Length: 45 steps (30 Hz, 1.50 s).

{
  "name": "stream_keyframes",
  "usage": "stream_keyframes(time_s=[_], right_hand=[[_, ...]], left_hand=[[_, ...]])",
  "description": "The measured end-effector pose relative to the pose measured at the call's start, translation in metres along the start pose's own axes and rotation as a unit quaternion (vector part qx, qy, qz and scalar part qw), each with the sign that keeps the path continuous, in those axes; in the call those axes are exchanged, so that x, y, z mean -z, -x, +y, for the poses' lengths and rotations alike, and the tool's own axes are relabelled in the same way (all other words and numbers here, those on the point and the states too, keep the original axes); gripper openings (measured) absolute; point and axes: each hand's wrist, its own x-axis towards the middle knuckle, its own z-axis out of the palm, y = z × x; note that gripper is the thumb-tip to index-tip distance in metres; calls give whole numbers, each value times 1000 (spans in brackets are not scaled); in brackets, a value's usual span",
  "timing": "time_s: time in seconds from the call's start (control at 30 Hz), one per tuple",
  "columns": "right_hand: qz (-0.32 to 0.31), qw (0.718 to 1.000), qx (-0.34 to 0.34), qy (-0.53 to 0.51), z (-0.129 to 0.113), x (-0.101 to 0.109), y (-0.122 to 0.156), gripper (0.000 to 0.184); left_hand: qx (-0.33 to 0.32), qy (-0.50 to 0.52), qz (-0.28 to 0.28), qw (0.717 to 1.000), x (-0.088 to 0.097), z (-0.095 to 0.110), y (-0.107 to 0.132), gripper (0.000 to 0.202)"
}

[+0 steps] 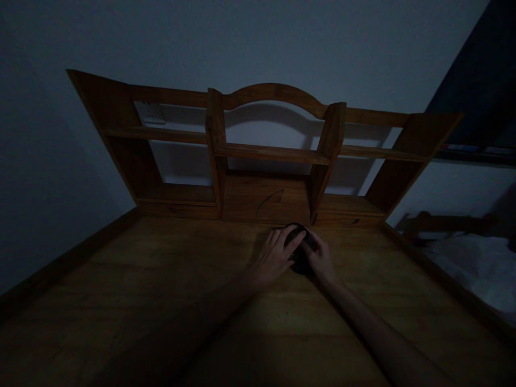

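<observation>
A small black rounded object (300, 266) is on the wooden desk, close to the base of the shelf unit; the dim light and my fingers hide what kind of thing it is. From its left side my left hand (274, 255) reaches over it, fingers curved across the top and thumb along the near side. On the right, my right hand (321, 259) grips the same object, fingers bent and thumb pointing inward. Both palms face the object, and the fingertips are partly lost in shadow.
A wooden shelf unit (274, 155) with several compartments stands along the back of the desk (258, 333). Behind its left part is a white wall socket (152, 113). Raised edges border the desk. At far right lies pale crumpled cloth (475, 266).
</observation>
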Motion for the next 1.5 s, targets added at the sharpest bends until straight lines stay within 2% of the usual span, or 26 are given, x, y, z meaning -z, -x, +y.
stream_keyframes(time_s=[0.2, 0.4, 0.57, 0.77, 0.9, 1.1, 1.33, 1.5], right_hand=[[-16, 998, 12, 56, 2, 5, -3, 27], [-5, 991, -45, 128, 2, 11, -3, 25], [-10, 994, -23, 108, 1, 11, 1, 21], [-9, 999, 35, 36, -2, 4, 7, 21], [10, 998, 50, 22, -4, 2, 11, 24], [-3, 997, 82, 12, -16, -3, 16, 31], [-9, 998, 69, 6, -25, -3, 18, 32], [0, 998, 56, 12, -21, -1, 16, 30]], left_hand=[[-25, -24, 0, 999, -6, -2, 0, 84], [-36, -40, 32, 998, -14, -3, 3, 71], [-111, -61, 43, 991, -12, -1, 1, 60], [-186, -158, 50, 969, -5, 3, -2, 58], [-205, -198, 49, 957, -4, 5, -3, 50], [-197, -213, 44, 956, -5, 9, -3, 47], [-252, -192, 44, 947, 0, 3, -1, 53], [-249, -205, 29, 946, -1, 1, -3, 54]])
